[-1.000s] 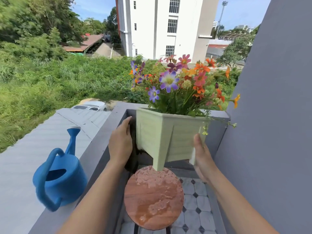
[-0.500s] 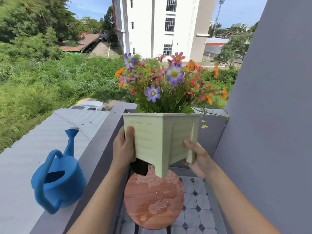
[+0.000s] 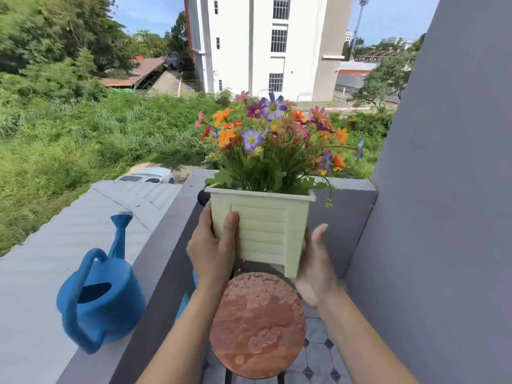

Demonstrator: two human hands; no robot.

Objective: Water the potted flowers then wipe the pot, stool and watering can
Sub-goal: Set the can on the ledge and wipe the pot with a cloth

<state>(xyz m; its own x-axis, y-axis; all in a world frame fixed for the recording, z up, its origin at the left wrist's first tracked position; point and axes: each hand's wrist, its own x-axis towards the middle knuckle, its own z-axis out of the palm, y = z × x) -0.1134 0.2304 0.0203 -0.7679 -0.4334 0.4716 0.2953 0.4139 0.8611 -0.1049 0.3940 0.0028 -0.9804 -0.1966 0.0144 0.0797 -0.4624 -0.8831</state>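
Wall [image 3: 454, 189] in grey fills the right side, and a grey ledge [image 3: 155, 273] of the same balcony runs from the lower left up to the corner behind the flowers. Beyond the ledge lie a pale corrugated roof [image 3: 41, 273], a green field and a tall white building [image 3: 266, 42].

The watering can [image 3: 102, 300], blue, stands on the roof just outside the ledge, well apart from the pot, with its spout pointing up and away and its loop handle toward the camera.

The stool [image 3: 257, 325] shows as a round reddish seat below the pot; its top is wet, with puddles and beads of water. It stands on a floor [image 3: 318, 353] of grey tiles with small dark diamonds.

The pot [image 3: 263, 231], square and cream with ribbed panels and short corner legs, is held in the air above the far edge of the stool, not touching it. It looks slightly tilted. A thick bunch of orange, purple and pink flowers [image 3: 271, 139] rises from it.

The left hand [image 3: 213, 250] grips the pot's left corner, thumb pressed on the near face and fingers hidden behind. The right hand [image 3: 315, 261] cups the lower right side and corner leg, thumb up beside the wall of the pot.
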